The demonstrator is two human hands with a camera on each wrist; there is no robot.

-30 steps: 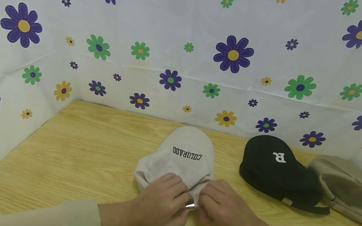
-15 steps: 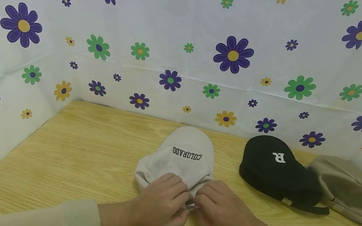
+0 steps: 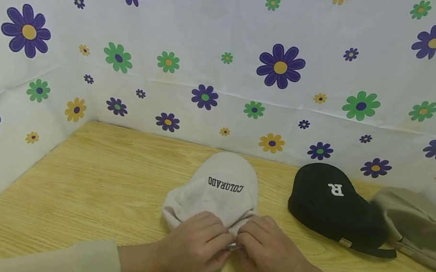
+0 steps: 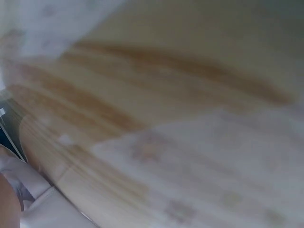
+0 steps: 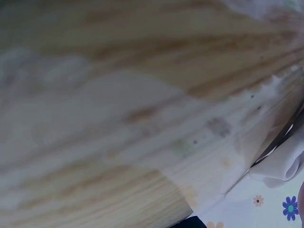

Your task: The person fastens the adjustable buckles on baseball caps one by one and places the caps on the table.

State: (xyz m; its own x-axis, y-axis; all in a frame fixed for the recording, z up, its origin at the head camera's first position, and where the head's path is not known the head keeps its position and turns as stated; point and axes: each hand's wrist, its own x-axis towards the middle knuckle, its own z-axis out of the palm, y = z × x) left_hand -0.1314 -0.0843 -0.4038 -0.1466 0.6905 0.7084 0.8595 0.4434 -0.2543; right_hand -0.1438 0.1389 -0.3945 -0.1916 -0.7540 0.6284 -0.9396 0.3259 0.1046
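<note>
A light beige baseball cap (image 3: 225,195) lies on the table in the head view, its crown away from me and COLORADO printed upside down on it. My left hand (image 3: 196,244) pinches the cap's near edge with curled fingers. Close beside it, my right hand (image 3: 272,250) pinches the same edge from the right. Between the fingertips a sliver of shiny metal clasp (image 3: 232,247) shows; the hands hide most of the strap. Pale cap cloth (image 4: 52,209) fills the lower left corner of the left wrist view. The right wrist view catches a fold of cap cloth (image 5: 280,164) at its right edge.
A black cap (image 3: 327,209) with a white R lies to the right, its strap end sticking out. Touching or overlapping it, a tan cap (image 3: 424,231) sits near the right side. White flowered cloth (image 3: 228,79) walls the back and sides of the wooden table (image 3: 106,174).
The right hand has shifted slightly left, then a little back, at the cap's edge. The metal clasp, plainly visible earlier, is now mostly covered by fingers. The cap's crown stays in place.
</note>
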